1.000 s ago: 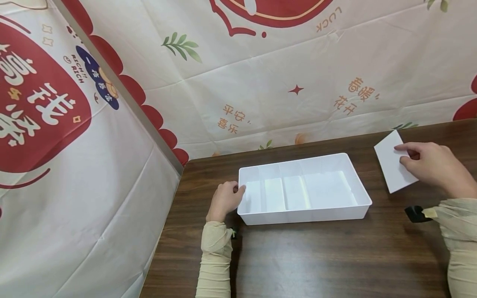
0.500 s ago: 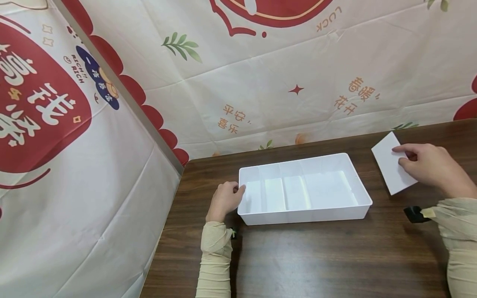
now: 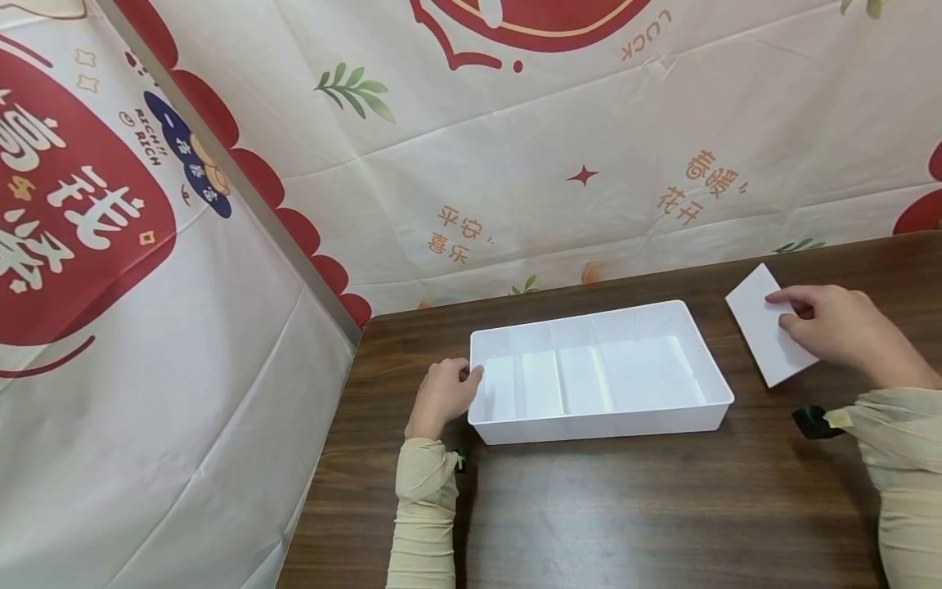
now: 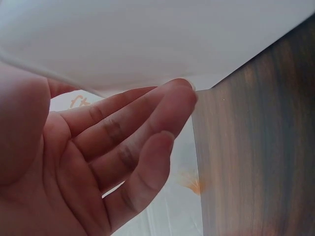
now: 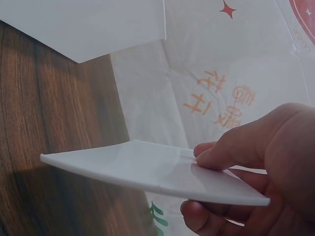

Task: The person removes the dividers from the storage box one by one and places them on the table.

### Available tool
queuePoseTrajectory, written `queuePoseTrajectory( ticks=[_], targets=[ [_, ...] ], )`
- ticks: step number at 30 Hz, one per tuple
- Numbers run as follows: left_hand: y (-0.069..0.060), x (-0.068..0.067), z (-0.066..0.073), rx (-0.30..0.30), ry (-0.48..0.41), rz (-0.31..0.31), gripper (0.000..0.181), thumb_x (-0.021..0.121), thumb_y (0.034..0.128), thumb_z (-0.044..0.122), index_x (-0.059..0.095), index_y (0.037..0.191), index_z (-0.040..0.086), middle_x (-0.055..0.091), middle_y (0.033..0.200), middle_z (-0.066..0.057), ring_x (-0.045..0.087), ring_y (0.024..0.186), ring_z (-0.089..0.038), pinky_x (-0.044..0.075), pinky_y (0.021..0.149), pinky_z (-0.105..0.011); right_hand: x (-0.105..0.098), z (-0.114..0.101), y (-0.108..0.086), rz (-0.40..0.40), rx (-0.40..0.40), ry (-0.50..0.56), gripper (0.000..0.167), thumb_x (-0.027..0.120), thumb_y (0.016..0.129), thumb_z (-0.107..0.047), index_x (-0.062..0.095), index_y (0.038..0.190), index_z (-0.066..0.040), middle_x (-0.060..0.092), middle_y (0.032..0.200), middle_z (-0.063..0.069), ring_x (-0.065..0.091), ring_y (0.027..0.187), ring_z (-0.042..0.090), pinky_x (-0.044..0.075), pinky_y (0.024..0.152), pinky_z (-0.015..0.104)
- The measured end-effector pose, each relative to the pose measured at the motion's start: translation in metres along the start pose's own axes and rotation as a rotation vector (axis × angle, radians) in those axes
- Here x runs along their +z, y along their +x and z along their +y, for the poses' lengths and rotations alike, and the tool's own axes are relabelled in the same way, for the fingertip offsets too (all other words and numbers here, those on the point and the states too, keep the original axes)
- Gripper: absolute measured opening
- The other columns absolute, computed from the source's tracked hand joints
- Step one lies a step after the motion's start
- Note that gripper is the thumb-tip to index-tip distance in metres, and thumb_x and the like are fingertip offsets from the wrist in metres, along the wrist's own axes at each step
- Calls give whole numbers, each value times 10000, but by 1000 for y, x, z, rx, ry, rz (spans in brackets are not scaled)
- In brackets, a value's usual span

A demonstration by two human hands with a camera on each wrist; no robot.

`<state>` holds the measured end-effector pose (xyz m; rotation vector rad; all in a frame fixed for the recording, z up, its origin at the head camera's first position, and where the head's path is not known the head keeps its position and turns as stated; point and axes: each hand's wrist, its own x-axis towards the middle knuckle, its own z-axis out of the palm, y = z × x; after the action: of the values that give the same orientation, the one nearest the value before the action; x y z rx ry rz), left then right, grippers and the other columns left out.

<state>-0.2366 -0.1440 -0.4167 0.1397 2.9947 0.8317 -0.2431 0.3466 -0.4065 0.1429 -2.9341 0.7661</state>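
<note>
A long white tray (image 3: 603, 425) with partitions across its left part lies on the brown table. At its left end, the left hand (image 3: 444, 396) holds the end wall; in the left wrist view the fingers of this hand (image 4: 118, 142) curl under the white tray (image 4: 123, 44). Right of the tray, the right hand (image 3: 839, 327) pinches a thin white panel (image 3: 761, 327) by its right edge. The right wrist view shows the panel (image 5: 138, 169) between the thumb and the curled fingers of the right hand (image 5: 261, 167), apart from the tray (image 5: 88, 24).
Behind the brown table (image 3: 589, 507) hangs a white printed cloth (image 3: 530, 180), and another printed cloth (image 3: 184, 393) hangs on the left. A black object (image 3: 815, 422) is at the right sleeve.
The right hand has moved slightly left with the white panel, closer to the tray. The left hand and the tray have kept their places.
</note>
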Motion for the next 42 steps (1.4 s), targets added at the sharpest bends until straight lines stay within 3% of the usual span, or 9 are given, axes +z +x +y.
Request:
queuePoseTrajectory(
  ticks=[30, 42],
  targets=[
    [-2, -1, 1, 2, -10, 1, 307, 553, 1001, 308, 693, 848, 81, 595, 668, -20, 522, 588, -149, 424, 556, -301, 11, 8, 3, 6, -29, -15, 323, 593, 859, -12, 603, 1147, 134, 593, 975, 354, 525, 795, 383, 390, 604, 349],
    [-2, -1, 2, -7, -9, -7, 309, 551, 1003, 308, 688, 852, 76, 593, 671, -30, 524, 598, -161, 425, 567, -304, 13, 11, 4, -35, -24, -4, 353, 597, 860, -14, 584, 1175, 143, 587, 1008, 377, 547, 828, 408, 455, 680, 520]
  ],
)
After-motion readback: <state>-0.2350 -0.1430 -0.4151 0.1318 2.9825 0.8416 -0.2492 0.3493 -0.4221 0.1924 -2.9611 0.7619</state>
